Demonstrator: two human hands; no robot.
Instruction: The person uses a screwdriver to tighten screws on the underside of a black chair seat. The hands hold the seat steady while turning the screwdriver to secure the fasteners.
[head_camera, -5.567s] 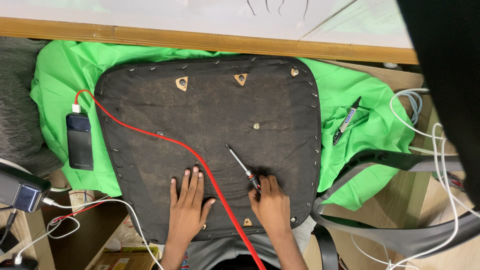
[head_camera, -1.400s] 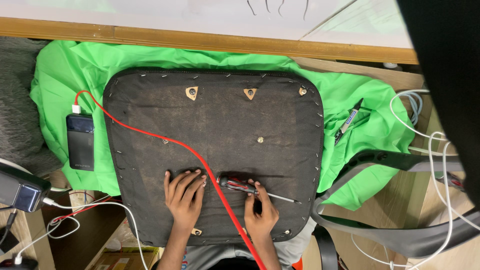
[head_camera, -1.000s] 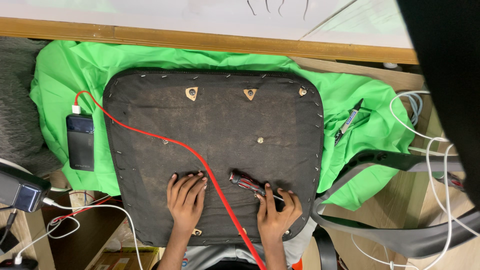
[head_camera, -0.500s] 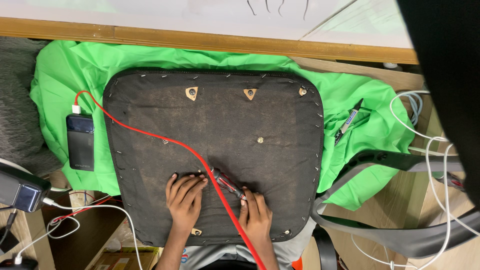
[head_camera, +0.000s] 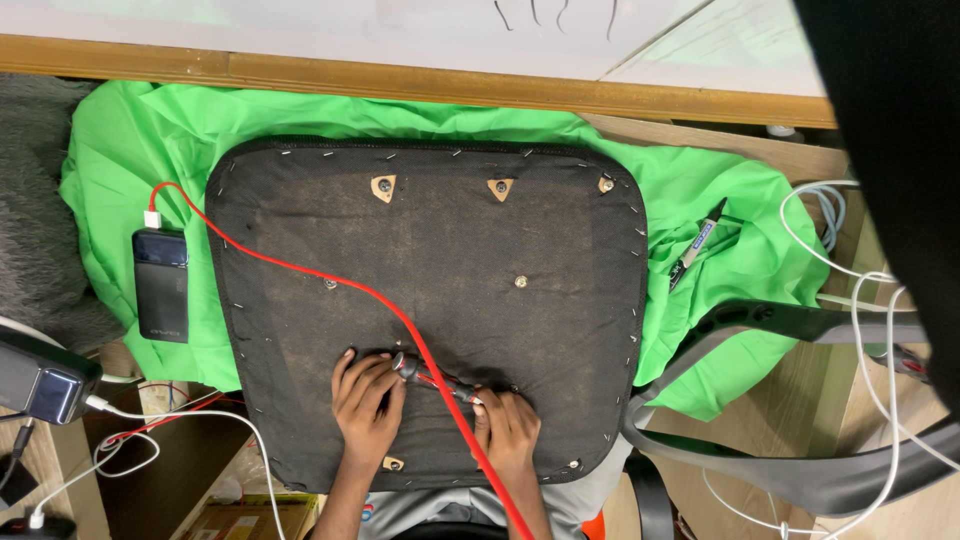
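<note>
An upturned black seat cushion (head_camera: 430, 270), stapled round its edge and with metal bolts in wooden patches, lies on a green cloth (head_camera: 720, 210). My left hand (head_camera: 367, 405) presses flat on its near part, fingertips touching the butt of a red-and-black screwdriver (head_camera: 433, 378). My right hand (head_camera: 508, 430) grips that screwdriver at the shaft end, holding it low and nearly level across the cushion. A red cable (head_camera: 330, 280) runs diagonally over the cushion and passes between my hands.
A dark power bank (head_camera: 160, 285) sits left on the cloth, joined to the red cable. A marker pen (head_camera: 695, 245) rests on the cloth at right. A black chair frame (head_camera: 800, 330) and white cables (head_camera: 860, 290) lie right. A wooden rail (head_camera: 400, 85) runs behind.
The cushion has shifted slightly since the earliest frame. My right hand has turned the screwdriver around and slid it left, so its handle now meets my left fingertips. My left hand stayed put.
</note>
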